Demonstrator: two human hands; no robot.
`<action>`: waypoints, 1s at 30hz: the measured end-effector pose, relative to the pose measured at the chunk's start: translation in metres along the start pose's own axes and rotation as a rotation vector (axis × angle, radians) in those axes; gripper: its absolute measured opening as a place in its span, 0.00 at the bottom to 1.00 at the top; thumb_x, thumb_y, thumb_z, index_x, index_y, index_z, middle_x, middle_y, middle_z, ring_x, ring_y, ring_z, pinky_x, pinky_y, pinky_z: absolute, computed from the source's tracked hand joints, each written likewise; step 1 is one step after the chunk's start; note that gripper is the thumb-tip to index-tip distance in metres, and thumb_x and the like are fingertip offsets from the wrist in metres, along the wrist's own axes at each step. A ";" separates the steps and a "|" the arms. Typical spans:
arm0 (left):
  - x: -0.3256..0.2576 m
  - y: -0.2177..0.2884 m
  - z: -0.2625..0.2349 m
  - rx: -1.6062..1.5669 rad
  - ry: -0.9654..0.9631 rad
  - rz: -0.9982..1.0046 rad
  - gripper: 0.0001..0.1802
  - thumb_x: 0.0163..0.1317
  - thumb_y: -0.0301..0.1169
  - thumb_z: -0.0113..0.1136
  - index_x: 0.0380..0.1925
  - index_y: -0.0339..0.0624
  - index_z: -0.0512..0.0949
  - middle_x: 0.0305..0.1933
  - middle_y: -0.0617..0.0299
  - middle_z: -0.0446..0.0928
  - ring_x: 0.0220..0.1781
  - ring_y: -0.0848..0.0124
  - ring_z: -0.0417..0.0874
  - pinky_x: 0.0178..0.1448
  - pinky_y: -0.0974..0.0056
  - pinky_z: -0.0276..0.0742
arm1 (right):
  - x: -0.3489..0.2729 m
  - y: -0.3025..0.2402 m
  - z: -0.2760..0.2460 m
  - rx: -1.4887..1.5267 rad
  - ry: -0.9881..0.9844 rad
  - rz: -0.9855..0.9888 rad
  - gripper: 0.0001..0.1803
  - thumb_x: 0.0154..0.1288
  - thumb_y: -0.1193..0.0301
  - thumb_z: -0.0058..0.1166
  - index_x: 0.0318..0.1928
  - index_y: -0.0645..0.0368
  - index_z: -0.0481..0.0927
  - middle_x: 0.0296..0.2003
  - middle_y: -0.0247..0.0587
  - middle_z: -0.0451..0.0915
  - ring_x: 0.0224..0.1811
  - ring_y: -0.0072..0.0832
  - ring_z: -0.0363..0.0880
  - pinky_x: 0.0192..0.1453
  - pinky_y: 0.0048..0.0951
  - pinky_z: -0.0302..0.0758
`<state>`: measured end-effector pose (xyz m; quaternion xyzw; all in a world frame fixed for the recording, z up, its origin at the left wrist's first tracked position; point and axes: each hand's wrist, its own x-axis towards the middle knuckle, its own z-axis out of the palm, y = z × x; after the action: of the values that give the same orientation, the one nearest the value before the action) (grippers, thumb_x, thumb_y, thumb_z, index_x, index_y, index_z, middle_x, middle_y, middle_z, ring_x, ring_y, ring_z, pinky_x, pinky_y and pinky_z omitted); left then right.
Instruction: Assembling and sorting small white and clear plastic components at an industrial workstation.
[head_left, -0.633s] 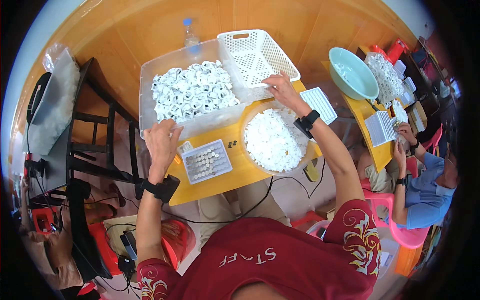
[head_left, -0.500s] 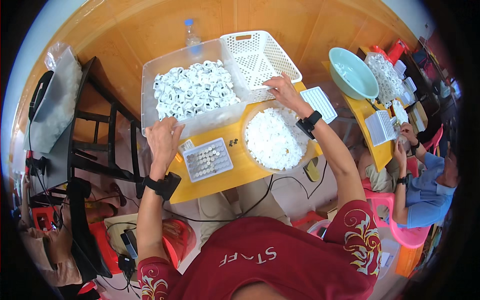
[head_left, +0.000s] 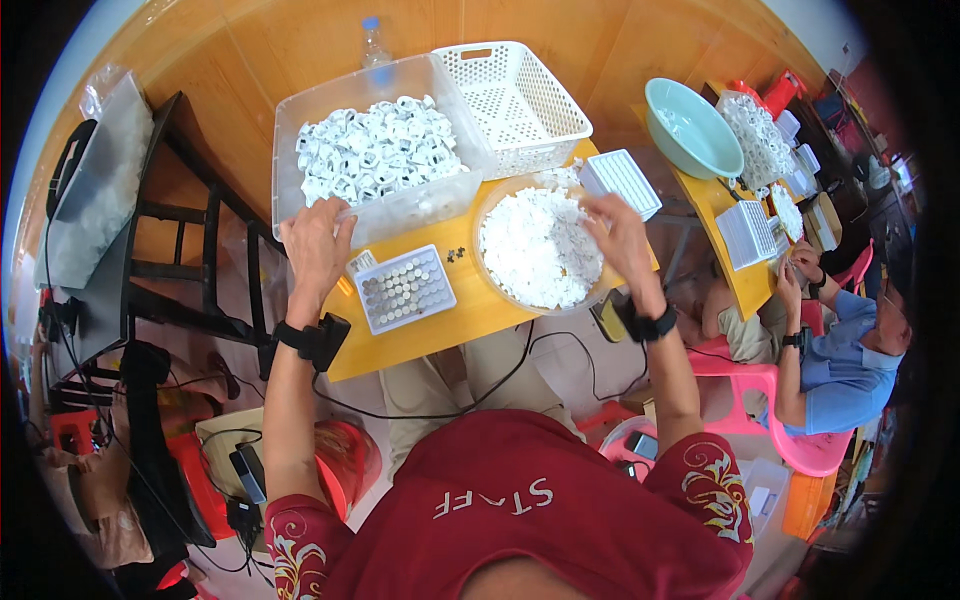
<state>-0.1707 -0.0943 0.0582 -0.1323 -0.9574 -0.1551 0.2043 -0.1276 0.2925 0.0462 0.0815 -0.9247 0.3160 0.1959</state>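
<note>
My left hand (head_left: 318, 243) is at the front left corner of a clear plastic bin (head_left: 420, 212), its fingers over the rim and the thumb outside, gripping the wall. White ring-like plastic parts (head_left: 378, 152) fill much of the bin. My right hand (head_left: 620, 240) hovers at the right side of a round clear tub (head_left: 483, 262), fingers apart and curved, nothing visible in them. Small white pieces (head_left: 535, 245) are heaped in the tub. Between my hands lies a pale tray (head_left: 405, 290) with rows of small round discs, beside a few tiny black parts (head_left: 456, 255).
A white perforated basket (head_left: 535, 160) stands behind the tub, with a white slotted tray (head_left: 622, 182) to its right. A bottle (head_left: 376, 50) stands behind the bin. At right, a co-worker (head_left: 840, 350) sits by another table with a pale green bowl (head_left: 695, 130). A black cable (head_left: 450, 413) hangs before the yellow table (head_left: 365, 362).
My right hand has left the white basket and come down to the right side of the round tub. The left hand stays at the bin's corner. The whole view has shifted slightly.
</note>
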 end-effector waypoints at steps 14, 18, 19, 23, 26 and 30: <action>-0.125 0.006 -0.011 -0.862 0.298 -0.476 0.16 0.57 0.19 0.52 0.47 0.33 0.70 0.45 0.60 0.72 0.39 0.77 0.74 0.44 0.72 0.70 | -0.090 -0.043 0.043 0.002 -0.208 -0.219 0.10 0.44 0.76 0.62 0.31 0.59 0.78 0.27 0.39 0.71 0.34 0.37 0.70 0.38 0.34 0.65; -0.160 0.006 0.012 -0.875 0.226 -0.610 0.22 0.53 0.22 0.58 0.50 0.37 0.69 0.45 0.57 0.71 0.38 0.73 0.75 0.41 0.72 0.71 | -0.092 -0.043 0.043 0.002 -0.172 -0.187 0.09 0.45 0.76 0.60 0.31 0.60 0.78 0.24 0.38 0.71 0.31 0.36 0.71 0.37 0.33 0.64; -0.163 0.009 0.013 -0.795 0.156 -0.600 0.23 0.54 0.23 0.58 0.52 0.36 0.67 0.47 0.57 0.70 0.40 0.73 0.74 0.43 0.71 0.71 | -0.092 -0.043 0.043 -0.004 -0.188 -0.188 0.10 0.45 0.76 0.61 0.32 0.60 0.78 0.26 0.39 0.72 0.31 0.36 0.71 0.38 0.33 0.65; -0.163 0.025 0.023 -0.673 0.023 -0.564 0.27 0.54 0.26 0.59 0.55 0.35 0.65 0.48 0.56 0.68 0.42 0.70 0.73 0.44 0.68 0.72 | -0.088 -0.058 0.036 0.018 -0.157 -0.183 0.15 0.47 0.75 0.61 0.39 0.61 0.77 0.31 0.43 0.73 0.34 0.37 0.72 0.41 0.33 0.67; -0.161 0.028 0.048 -0.792 0.101 -0.628 0.29 0.53 0.26 0.60 0.56 0.34 0.64 0.47 0.53 0.68 0.41 0.67 0.74 0.42 0.66 0.73 | -0.079 -0.082 0.042 0.199 -0.128 -0.064 0.18 0.49 0.75 0.59 0.43 0.62 0.76 0.35 0.46 0.72 0.37 0.39 0.72 0.43 0.33 0.69; -0.153 0.026 0.061 -0.798 0.115 -0.607 0.27 0.55 0.26 0.56 0.55 0.31 0.64 0.46 0.50 0.68 0.41 0.64 0.74 0.44 0.63 0.72 | -0.067 -0.120 0.080 0.476 -0.217 0.052 0.18 0.55 0.77 0.52 0.48 0.67 0.71 0.37 0.50 0.72 0.39 0.45 0.72 0.44 0.36 0.70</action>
<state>-0.0490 -0.0777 -0.0549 0.0930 -0.8062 -0.5683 0.1359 -0.0587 0.1505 0.0273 0.1348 -0.8416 0.5192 0.0626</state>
